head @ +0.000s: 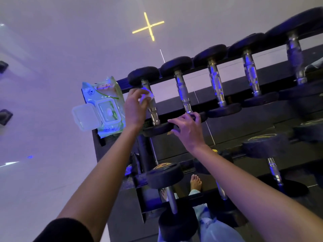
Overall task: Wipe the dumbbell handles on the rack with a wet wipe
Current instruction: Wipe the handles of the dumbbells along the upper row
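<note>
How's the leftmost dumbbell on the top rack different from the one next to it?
On the leftmost dumbbell, the left hand grips a white wipe on the handle; the second dumbbell has a bare handle. The leftmost dumbbell lies beside the open wipe pack; the second dumbbell lies between two others. Both have chrome handles and black heads.

head cam, only view | worn on head, wide-angle | faces forward and down, frame tilted | close over dumbbell rack (144, 154), filling right half
</note>
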